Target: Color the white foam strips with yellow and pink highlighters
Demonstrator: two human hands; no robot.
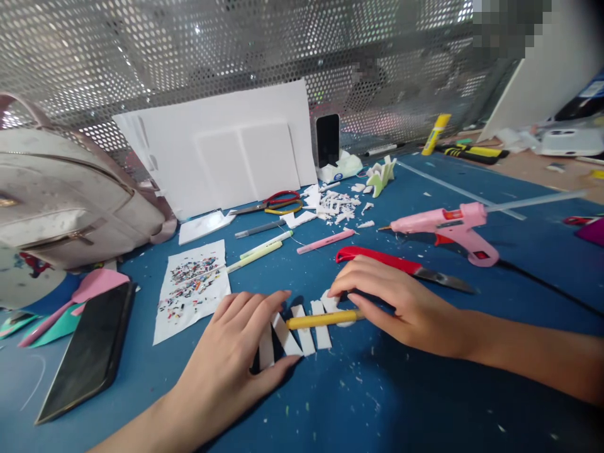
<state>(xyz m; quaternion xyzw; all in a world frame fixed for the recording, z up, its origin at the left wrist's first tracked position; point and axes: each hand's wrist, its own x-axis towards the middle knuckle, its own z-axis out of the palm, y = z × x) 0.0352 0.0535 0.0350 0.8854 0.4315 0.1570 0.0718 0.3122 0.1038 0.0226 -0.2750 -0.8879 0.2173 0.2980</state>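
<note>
My left hand (pixel 243 336) rests low over the table at the centre, its thumb and fingers curved around the ends of several white strips (pixel 286 336). Across the strips lies a yellow pen (pixel 323 319), its right end reaching under my right hand (pixel 401 302). The fingers of that hand are bent down onto a white rounded piece (pixel 331 303) at the right of the row; part of it is hidden. Just behind my right hand is a red-handled knife (pixel 377 257) with a metal blade.
A pink glue gun (pixel 448 228) with its cord stands at right. Behind are a pink pen (pixel 325 241), scissors (pixel 283 202), white scraps (pixel 337 206) and a white board (pixel 174 151). At left lie a speckled paper (pixel 191 286), a phone (pixel 87 352) and a backpack (pixel 70 182).
</note>
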